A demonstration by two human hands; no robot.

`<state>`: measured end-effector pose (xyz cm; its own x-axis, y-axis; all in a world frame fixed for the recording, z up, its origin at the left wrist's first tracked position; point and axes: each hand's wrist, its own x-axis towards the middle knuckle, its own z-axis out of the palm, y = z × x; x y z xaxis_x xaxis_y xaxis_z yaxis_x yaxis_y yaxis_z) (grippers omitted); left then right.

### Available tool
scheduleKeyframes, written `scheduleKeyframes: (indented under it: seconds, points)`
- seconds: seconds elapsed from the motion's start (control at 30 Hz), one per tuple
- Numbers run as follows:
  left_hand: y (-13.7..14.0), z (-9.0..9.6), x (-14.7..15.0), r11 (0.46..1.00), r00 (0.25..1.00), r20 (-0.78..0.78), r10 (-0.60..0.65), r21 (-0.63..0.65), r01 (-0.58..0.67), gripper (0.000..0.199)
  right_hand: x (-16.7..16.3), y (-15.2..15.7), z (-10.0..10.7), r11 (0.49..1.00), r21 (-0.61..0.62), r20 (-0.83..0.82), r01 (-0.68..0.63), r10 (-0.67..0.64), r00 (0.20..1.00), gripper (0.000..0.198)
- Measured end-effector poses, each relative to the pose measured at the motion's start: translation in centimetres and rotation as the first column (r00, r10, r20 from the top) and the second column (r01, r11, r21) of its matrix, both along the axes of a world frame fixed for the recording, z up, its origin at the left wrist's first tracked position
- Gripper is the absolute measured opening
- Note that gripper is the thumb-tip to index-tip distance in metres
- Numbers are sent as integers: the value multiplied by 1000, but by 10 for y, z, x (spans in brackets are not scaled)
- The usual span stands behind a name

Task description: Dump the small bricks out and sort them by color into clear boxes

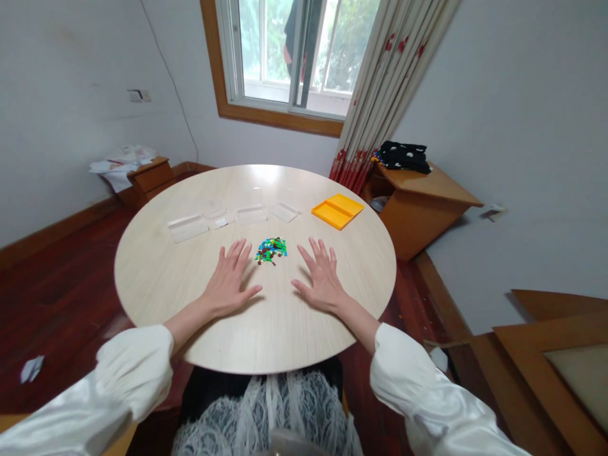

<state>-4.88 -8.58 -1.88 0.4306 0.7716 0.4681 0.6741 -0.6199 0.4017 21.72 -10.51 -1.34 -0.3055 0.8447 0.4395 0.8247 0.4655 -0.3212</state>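
Both my hands are held over the round pale table (266,342), palms down and holding nothing. My left hand (230,277) has its fingers spread, just left of a small pile of tiny coloured pieces (272,249). To the right of that pile is my right hand (319,273), its fingers also apart. Green, blue, dark red and some yellow show among the pieces, which look like small building bricks. Neither hand touches the pile. Whether the palms rest on the tabletop or hover slightly, I cannot tell.
Behind the pile lie several clear plastic trays, among them a left one (188,228), a middle one (251,215) and a right one (284,212). An open yellow case (337,211) sits at the back right. Beyond the table stands a wooden cabinet (427,190) with dark folded cloth (403,156).
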Motion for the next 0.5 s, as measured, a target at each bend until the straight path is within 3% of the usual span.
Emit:
scheduleKeyframes:
  seconds: [0.07, 0.2, 0.37, 0.5]
  points:
    - [-10, 0, -18, 998, 993, -107, -51, -35, 47, 89, 11, -11, 6, 999, -12, 136, -40, 41, 990, 82]
    - [-15, -1, -41, 987, 969, -200, -143, -97, 125, 85, 24, -10, 11, 999, -23, 205, -47, 51, 977, 86]
    - [-13, -3, -39, 975, 899, -390, -201, -171, 144, 79, 17, -5, 2, 950, -260, 334, -174, 257, 907, 72]
    - [-14, -1, -37, 980, 836, -517, -187, -159, 121, 81, 11, -8, 4, 940, -315, 422, -129, 261, 868, 71]
